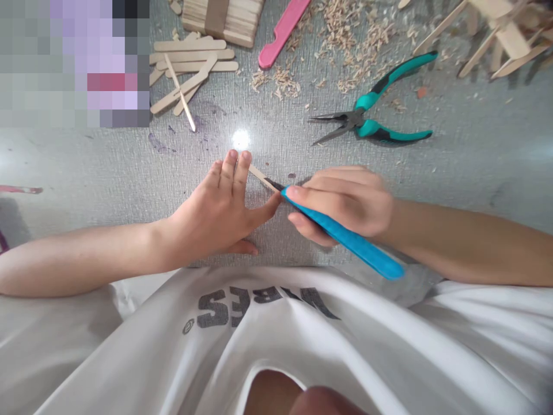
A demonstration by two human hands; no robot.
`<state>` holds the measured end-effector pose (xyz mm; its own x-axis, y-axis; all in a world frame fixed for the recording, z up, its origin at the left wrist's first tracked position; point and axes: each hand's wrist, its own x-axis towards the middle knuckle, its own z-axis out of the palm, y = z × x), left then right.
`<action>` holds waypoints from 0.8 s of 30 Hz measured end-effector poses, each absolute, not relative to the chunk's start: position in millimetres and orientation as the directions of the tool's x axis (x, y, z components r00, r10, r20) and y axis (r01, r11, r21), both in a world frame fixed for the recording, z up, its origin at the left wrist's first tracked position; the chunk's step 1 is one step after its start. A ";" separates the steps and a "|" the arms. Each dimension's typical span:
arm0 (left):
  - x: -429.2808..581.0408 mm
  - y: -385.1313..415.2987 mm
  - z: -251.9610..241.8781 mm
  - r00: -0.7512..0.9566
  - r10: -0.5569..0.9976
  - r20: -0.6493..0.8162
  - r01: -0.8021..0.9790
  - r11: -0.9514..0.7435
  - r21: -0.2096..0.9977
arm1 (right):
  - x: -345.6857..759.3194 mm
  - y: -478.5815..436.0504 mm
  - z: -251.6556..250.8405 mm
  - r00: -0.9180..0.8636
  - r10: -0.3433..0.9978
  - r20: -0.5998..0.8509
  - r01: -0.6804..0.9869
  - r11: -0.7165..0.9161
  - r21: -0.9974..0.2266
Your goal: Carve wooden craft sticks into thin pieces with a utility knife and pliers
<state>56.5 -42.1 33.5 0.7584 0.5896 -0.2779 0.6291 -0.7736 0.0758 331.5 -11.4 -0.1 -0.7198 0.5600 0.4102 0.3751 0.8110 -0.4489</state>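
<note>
My left hand (222, 202) lies flat on the grey table with its fingers spread, pressing down on a thin wooden craft stick (259, 174). Part of the stick is hidden under those fingers. My right hand (345, 199) is wrapped round the blue handle of a utility knife (345, 233). The knife's dark blade meets the stick close to my left index fingertip. Beyond the hands lies a pair of needle-nose pliers (356, 118) with teal and black handles, its jaws apart.
Loose craft sticks (194, 66) are heaped at the back left, beside a banded bundle of sticks (237, 23). A pink-handled tool (283, 34) and wood shavings (354, 34) lie at the back. A built stick structure (505, 34) stands at the far right.
</note>
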 end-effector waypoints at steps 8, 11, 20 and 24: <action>56.4 -41.3 34.4 0.766 0.584 -0.269 0.625 -0.775 0.098 | 315.7 -7.1 -5.2 -0.642 0.528 0.557 0.352 0.847 -0.398; 55.7 -41.3 34.3 0.777 0.577 -0.254 0.612 -0.786 0.089 | 316.4 -7.9 -3.8 -0.649 0.544 0.533 0.364 0.836 -0.410; 56.9 -39.1 34.4 0.783 0.558 -0.275 0.591 -0.805 0.049 | 316.0 -7.5 -4.5 -0.643 0.540 0.543 0.342 0.837 -0.427; 55.7 -39.5 32.7 0.782 0.557 -0.280 0.593 -0.803 0.059 | 316.3 -6.4 -3.9 -0.644 0.529 0.552 0.319 0.842 -0.434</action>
